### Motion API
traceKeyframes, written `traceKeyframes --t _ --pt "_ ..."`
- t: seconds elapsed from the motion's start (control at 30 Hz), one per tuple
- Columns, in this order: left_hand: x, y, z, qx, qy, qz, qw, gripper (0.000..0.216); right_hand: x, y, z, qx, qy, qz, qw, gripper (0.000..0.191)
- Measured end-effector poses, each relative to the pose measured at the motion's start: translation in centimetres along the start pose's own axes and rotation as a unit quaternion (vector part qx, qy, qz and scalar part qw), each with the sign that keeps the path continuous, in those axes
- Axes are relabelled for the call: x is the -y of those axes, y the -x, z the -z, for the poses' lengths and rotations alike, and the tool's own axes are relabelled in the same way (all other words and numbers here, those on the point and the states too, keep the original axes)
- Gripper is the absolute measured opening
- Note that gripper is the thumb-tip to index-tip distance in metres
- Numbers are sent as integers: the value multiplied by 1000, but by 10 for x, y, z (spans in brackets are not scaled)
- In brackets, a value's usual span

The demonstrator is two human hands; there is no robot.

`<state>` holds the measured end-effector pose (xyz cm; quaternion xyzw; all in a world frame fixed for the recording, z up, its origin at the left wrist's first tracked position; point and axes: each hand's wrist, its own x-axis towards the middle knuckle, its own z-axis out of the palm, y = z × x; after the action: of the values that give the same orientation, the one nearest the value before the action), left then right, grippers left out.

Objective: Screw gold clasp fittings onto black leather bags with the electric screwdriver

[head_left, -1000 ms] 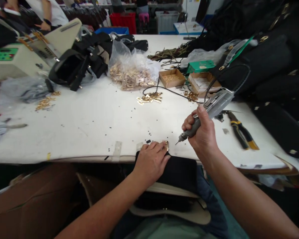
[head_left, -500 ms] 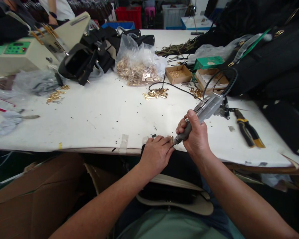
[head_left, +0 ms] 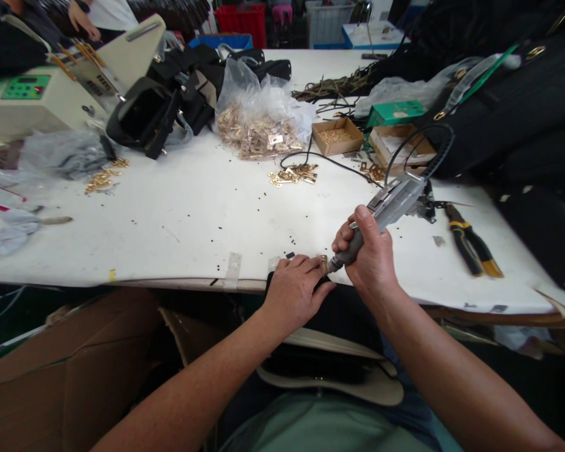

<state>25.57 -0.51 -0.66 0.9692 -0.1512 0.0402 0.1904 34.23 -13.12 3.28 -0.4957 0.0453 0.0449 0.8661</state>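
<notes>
My right hand [head_left: 371, 254] is wrapped around a grey power screwdriver [head_left: 398, 199], its thumb along the top of the body. The tool slants down to the left, with its tip at a small gold metal fitting [head_left: 324, 263] by the table's front edge. My left hand [head_left: 295, 287] is closed over the black edge of a bag [head_left: 353, 307], fingertips at the fitting and thumb on the near side. Black and beige parts of the bag hang down over my lap. The exact contact of the tip is too small to tell.
Gold fittings [head_left: 294, 174] lie mid-table before a clear plastic bag [head_left: 263, 129] of more. Right of it are a small cardboard box [head_left: 338, 137] and pliers [head_left: 471, 242]. Black bags [head_left: 145, 116] and a machine [head_left: 51, 100] stand left. A person's hand [head_left: 85, 22] shows behind.
My left thumb has moved slightly away from the fingers, to the right. The screwdriver stays at the fitting. The person's hand at the back left has shifted left.
</notes>
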Motion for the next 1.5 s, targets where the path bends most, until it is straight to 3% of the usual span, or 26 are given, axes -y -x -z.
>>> traceKeyframes --t 0.2,0.43,1.5 --pt "0 -1 0 2 -7 -1 1000 28 -4 3 -1 -2 5 -8 1000 44" --pt "1 -1 -1 -2 -8 -4 1000 28 -1 -1 2 -7 12 22 1000 44" --pt "3 0 -3 -1 2 2 1000 34 -2 3 2 -10 -3 15 1000 42"
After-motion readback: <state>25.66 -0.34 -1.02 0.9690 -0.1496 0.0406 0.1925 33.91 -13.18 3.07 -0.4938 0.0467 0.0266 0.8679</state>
